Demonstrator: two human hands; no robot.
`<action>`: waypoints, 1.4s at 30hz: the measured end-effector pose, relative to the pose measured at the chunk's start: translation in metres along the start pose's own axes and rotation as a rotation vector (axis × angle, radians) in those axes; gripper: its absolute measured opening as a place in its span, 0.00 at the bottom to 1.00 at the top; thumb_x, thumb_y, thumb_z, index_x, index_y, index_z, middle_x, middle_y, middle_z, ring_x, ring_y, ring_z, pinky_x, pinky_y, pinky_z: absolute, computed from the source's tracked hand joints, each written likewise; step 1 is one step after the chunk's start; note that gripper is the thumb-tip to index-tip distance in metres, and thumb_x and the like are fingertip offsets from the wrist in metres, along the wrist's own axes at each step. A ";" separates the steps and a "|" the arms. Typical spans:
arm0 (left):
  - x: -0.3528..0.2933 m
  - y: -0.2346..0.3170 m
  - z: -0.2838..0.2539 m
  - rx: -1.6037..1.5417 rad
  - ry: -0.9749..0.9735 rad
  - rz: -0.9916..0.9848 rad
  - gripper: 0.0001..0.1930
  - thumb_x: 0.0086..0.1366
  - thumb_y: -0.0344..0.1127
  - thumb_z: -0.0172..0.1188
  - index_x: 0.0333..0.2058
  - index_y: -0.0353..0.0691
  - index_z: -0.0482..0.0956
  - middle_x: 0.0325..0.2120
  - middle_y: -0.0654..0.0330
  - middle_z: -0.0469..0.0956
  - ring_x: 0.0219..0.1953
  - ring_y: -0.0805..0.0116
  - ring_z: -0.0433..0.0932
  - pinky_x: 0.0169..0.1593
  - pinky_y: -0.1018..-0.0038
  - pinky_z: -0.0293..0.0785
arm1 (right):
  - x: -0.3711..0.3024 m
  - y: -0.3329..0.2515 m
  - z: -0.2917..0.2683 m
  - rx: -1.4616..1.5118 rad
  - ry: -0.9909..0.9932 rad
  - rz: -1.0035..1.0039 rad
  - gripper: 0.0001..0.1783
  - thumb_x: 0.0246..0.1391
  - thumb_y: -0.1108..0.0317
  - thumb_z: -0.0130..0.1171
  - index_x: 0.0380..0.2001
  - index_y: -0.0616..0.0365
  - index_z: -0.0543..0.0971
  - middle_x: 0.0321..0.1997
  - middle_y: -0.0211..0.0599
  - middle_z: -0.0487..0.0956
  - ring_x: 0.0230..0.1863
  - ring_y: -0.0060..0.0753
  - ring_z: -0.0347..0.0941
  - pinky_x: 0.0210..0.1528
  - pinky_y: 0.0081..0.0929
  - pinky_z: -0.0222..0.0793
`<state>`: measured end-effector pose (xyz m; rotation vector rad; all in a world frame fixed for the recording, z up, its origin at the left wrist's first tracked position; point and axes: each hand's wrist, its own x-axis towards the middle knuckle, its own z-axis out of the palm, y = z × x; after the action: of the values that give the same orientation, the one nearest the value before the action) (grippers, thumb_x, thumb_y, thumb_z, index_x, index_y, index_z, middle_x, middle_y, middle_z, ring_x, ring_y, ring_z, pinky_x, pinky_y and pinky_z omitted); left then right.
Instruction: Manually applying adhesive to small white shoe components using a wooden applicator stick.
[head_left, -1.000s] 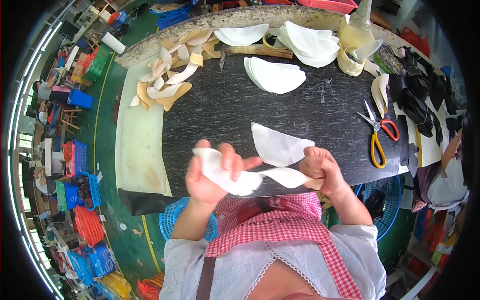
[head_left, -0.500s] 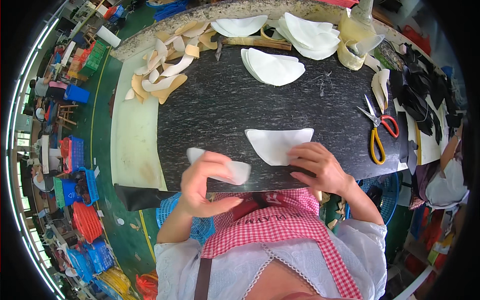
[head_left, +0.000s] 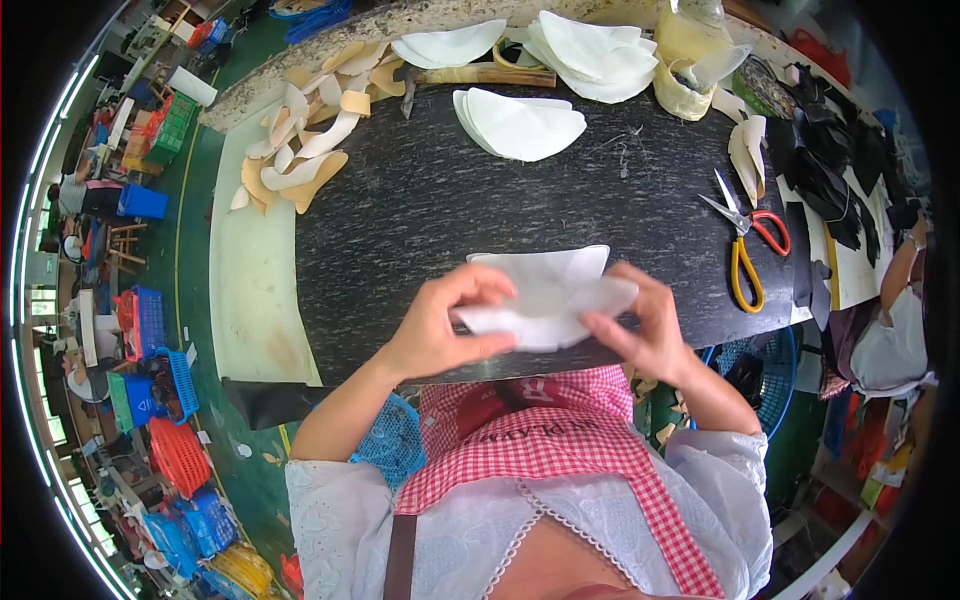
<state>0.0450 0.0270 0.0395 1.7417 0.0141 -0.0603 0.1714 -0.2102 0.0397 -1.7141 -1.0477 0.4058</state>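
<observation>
A curved white sheet piece [head_left: 540, 328], slightly blurred, is held between my two hands just above the near part of the black table. My left hand [head_left: 445, 318] pinches its left end between thumb and fingers. At its right end, my right hand [head_left: 645, 322] grips it the same way. Behind and partly under it, a second white piece [head_left: 535, 262] shows its straight upper edge; the lower part is hidden. Farther off lies a small fanned stack of white pieces [head_left: 520, 125].
Scissors [head_left: 742, 235] with red and yellow handles lie on the right. Tan and white curved pieces [head_left: 305, 150] are heaped at the far left. More white pieces [head_left: 590, 60] and a yellowish container [head_left: 685, 90] stand along the back. Black strips [head_left: 830, 190] cover the right end.
My left hand has carried its white piece rightward, over the one on the table. My right hand has left the table piece and taken the carried piece's other end. The view has shifted slightly.
</observation>
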 end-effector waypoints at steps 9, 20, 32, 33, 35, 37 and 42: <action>0.038 -0.013 0.014 0.211 -0.060 -0.124 0.14 0.55 0.27 0.64 0.41 0.40 0.74 0.31 0.59 0.80 0.36 0.71 0.80 0.42 0.75 0.74 | 0.022 0.038 -0.006 -0.298 -0.066 -0.035 0.08 0.46 0.71 0.65 0.30 0.63 0.82 0.34 0.38 0.78 0.31 0.36 0.75 0.30 0.29 0.72; 0.037 -0.022 0.019 0.531 -0.093 -0.064 0.16 0.53 0.34 0.66 0.42 0.42 0.74 0.35 0.57 0.80 0.36 0.62 0.80 0.40 0.69 0.76 | 0.031 0.046 -0.020 -0.860 -0.123 -0.247 0.17 0.44 0.52 0.66 0.18 0.52 0.74 0.25 0.31 0.68 0.29 0.33 0.69 0.35 0.30 0.63; 0.045 -0.009 -0.005 0.749 0.020 0.101 0.23 0.50 0.33 0.69 0.46 0.43 0.73 0.36 0.58 0.80 0.35 0.61 0.81 0.38 0.70 0.76 | -0.006 0.026 0.026 -0.580 -0.327 -0.242 0.31 0.51 0.56 0.62 0.56 0.55 0.68 0.50 0.35 0.69 0.49 0.35 0.67 0.53 0.36 0.62; 0.046 -0.005 -0.016 0.600 -0.016 -0.008 0.23 0.51 0.32 0.69 0.46 0.42 0.73 0.32 0.59 0.79 0.29 0.69 0.78 0.35 0.75 0.75 | -0.005 0.026 0.025 -0.577 -0.327 -0.252 0.31 0.51 0.56 0.62 0.56 0.55 0.68 0.50 0.35 0.69 0.49 0.35 0.67 0.53 0.36 0.62; 0.047 -0.017 -0.026 0.411 -0.055 -0.048 0.22 0.52 0.29 0.68 0.46 0.42 0.74 0.29 0.63 0.77 0.25 0.77 0.71 0.32 0.80 0.71 | -0.004 0.024 0.024 -0.579 -0.356 -0.237 0.34 0.52 0.55 0.62 0.60 0.55 0.66 0.50 0.35 0.68 0.50 0.34 0.66 0.52 0.36 0.62; 0.047 -0.024 -0.026 0.411 -0.045 -0.018 0.21 0.53 0.28 0.68 0.47 0.42 0.74 0.29 0.65 0.76 0.25 0.79 0.70 0.31 0.81 0.70 | -0.006 0.026 0.024 -0.584 -0.360 -0.246 0.35 0.52 0.54 0.62 0.61 0.55 0.66 0.50 0.36 0.67 0.49 0.34 0.66 0.52 0.36 0.62; 0.049 -0.033 -0.018 0.929 0.082 0.364 0.18 0.53 0.35 0.68 0.42 0.43 0.74 0.32 0.62 0.78 0.28 0.66 0.76 0.35 0.71 0.72 | -0.008 0.021 0.023 -0.630 -0.380 -0.235 0.39 0.51 0.48 0.61 0.62 0.59 0.65 0.58 0.39 0.66 0.58 0.37 0.63 0.60 0.38 0.59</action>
<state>0.0934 0.0496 0.0080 2.6425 -0.3149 0.3207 0.1598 -0.2047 0.0101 -2.0690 -1.7754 0.2667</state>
